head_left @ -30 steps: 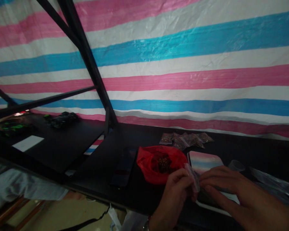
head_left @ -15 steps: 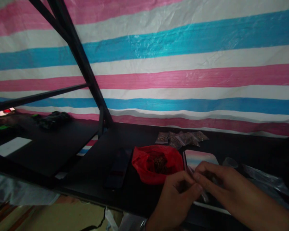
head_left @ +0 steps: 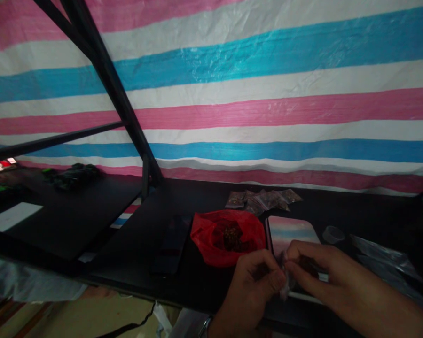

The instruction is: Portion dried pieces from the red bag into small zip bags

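Observation:
My left hand (head_left: 255, 281) and my right hand (head_left: 312, 267) meet at the table's near edge. Both pinch a small clear plastic bag (head_left: 285, 284) between their fingertips, over a shiny tray (head_left: 291, 230) that mirrors the striped sheet. Just left of the tray lies an open red plastic bag (head_left: 227, 237) with dark brown bits inside. Behind it, several small filled packets (head_left: 262, 199) lie in a loose heap on the black table (head_left: 197, 197).
A dark flat phone-like slab (head_left: 172, 244) lies left of the red bag. A small clear cup (head_left: 333, 234) and clear plastic sheets (head_left: 384, 256) sit at the right. A black metal frame (head_left: 120, 103) rises at the left; a second black table (head_left: 66, 206) holds white paper (head_left: 12, 216).
My hands have closed together on the small bag, which has sunk from upright between them to a crumpled pinch. The view has shifted slightly right and up.

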`<act>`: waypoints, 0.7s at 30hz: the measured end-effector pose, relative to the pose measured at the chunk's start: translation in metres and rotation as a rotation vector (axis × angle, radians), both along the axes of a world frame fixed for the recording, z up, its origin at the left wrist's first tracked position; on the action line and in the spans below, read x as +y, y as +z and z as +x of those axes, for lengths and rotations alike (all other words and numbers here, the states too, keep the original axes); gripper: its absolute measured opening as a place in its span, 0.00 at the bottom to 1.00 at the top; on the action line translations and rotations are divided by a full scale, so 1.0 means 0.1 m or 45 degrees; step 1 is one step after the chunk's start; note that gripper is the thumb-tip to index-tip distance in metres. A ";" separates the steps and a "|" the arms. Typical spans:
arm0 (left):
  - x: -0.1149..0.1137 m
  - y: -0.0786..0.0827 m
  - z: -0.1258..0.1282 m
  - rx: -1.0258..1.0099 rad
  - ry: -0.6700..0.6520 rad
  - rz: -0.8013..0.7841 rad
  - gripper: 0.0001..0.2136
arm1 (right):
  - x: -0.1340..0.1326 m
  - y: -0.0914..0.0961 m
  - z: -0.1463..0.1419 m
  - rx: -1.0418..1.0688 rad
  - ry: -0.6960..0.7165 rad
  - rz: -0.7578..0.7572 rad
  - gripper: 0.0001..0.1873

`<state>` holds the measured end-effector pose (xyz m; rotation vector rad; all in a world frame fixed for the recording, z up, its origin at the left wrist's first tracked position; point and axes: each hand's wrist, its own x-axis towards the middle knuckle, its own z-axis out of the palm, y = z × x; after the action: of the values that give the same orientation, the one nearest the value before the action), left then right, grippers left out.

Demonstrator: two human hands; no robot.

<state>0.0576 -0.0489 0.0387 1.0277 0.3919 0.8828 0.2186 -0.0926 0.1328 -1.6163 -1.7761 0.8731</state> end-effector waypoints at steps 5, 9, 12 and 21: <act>0.06 -0.08 -0.01 -0.010 0.086 -0.002 0.24 | 0.05 0.01 0.01 0.049 -0.008 -0.016 0.16; 0.08 -0.08 -0.01 0.092 0.214 0.121 0.23 | 0.10 -0.11 0.04 0.033 -0.017 -0.100 0.19; 0.06 -0.08 -0.02 0.225 0.240 0.175 0.24 | 0.12 -0.21 0.05 0.042 0.056 -0.226 0.22; 0.01 -0.08 -0.09 0.378 0.214 0.247 0.16 | 0.12 -0.21 0.06 0.051 0.127 -0.296 0.20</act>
<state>0.0483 -0.0476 0.0306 1.3254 0.6600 0.9327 0.2247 -0.0809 0.1116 -1.6500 -1.7936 1.1878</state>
